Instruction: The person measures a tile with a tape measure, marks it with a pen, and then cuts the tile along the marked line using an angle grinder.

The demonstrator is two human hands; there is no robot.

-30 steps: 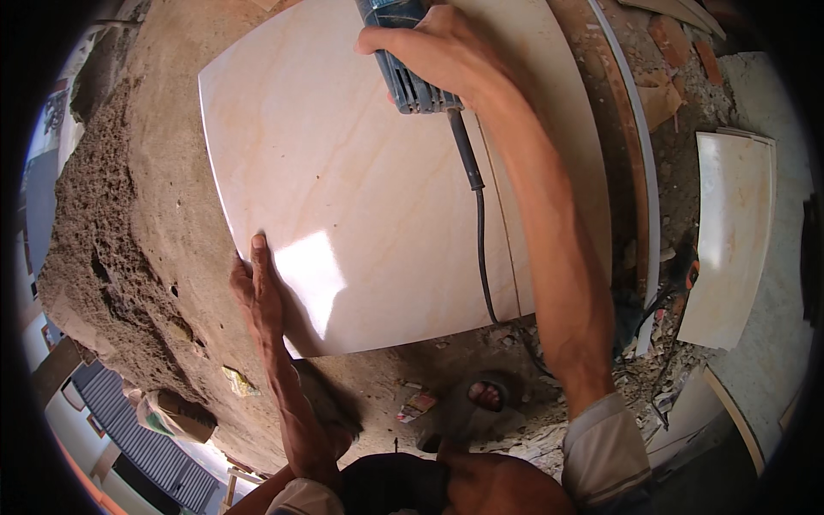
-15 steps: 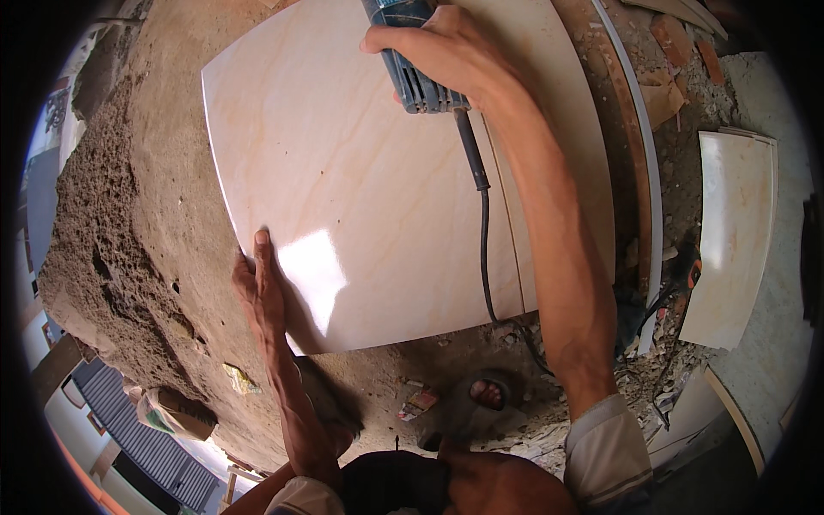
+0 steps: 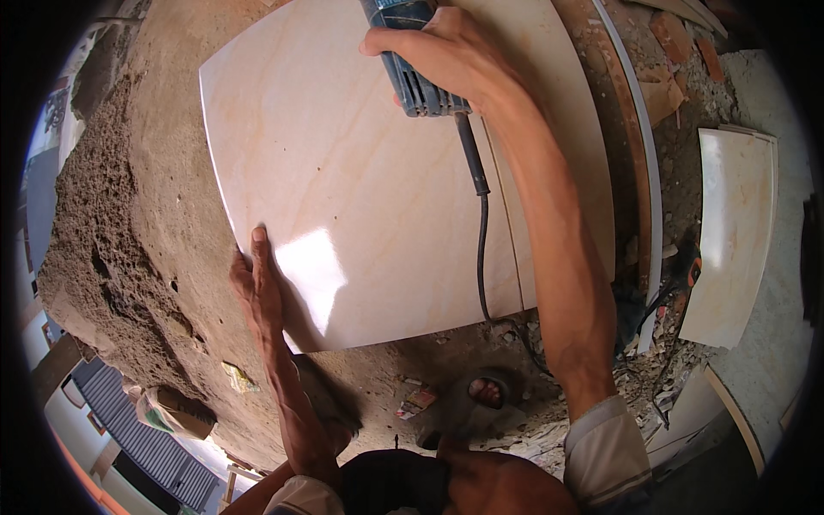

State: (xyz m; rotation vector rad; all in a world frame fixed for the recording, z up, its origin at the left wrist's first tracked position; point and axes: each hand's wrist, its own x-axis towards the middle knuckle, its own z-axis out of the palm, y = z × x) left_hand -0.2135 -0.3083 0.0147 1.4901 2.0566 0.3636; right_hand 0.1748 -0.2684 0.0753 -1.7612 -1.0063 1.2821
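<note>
One power tool [image 3: 426, 94] fills the right grip [image 3: 451, 53]; the left grip [image 3: 260, 287] clasps a tile [image 3: 378, 202] at its edge.

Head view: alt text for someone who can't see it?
A person's right hand grips a dark blue corded power tool over a large glossy cream tile, while the left hand rests at the tile's left edge, thumb on top. A thin dark line crosses the tile; narrower tile pieces lie farther right.

Daylight, glare on tile [image 3: 395, 206] — black curved rim
</note>
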